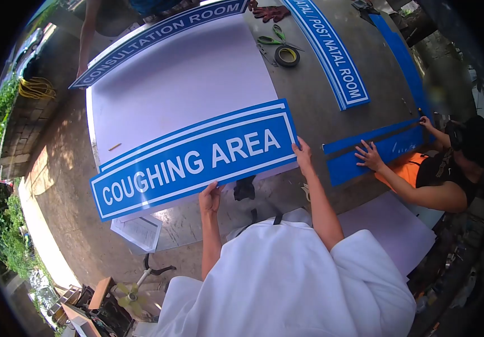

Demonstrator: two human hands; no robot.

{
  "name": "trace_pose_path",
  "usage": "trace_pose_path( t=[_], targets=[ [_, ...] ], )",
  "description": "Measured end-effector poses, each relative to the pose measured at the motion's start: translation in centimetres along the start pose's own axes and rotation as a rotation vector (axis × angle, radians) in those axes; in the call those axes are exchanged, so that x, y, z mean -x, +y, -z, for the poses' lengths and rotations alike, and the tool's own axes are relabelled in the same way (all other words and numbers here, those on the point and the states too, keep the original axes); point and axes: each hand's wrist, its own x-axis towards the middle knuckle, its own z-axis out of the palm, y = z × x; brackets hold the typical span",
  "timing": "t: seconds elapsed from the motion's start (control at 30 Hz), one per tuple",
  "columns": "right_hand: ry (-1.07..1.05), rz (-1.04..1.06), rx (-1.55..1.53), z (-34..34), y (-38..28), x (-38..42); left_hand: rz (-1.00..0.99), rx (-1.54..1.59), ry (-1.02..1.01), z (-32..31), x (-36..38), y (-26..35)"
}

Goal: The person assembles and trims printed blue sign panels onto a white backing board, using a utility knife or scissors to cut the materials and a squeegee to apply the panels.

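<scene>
A long blue sign [200,173] with white "COUGHING AREA" lettering stretches across the middle, slightly raised and tilted. My left hand [210,199] grips its lower edge near the centre, fingers closed. At its right end, my right hand [302,153] pinches the edge. Just behind it shows the rim of another blue sign [197,128], mostly hidden. Beyond these lies a large white sheet [180,84] on the table.
Across the table, a person holds a "CONSULTATION ROOM" sign [163,38]. Scissors [278,38], a tape roll [287,56] and a "POST NATAL ROOM" sign [337,67] lie beyond. On the right, another person's hand [370,156] presses a blue strip [340,168]. Papers [138,230] lie near the left front edge.
</scene>
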Motion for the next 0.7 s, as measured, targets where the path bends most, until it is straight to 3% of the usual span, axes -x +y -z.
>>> trace_pose_path(
  t=[0.5,0.7],
  targets=[
    [-0.001,-0.005,0.066,-0.6,-2.6,-4.2,0.039,0.029,0.111,-0.8,-5.7,-1.0],
    [0.125,0.068,0.182,-1.0,-1.4,-4.4,0.103,0.107,0.083,0.0,-6.1,-1.2]
  ],
)
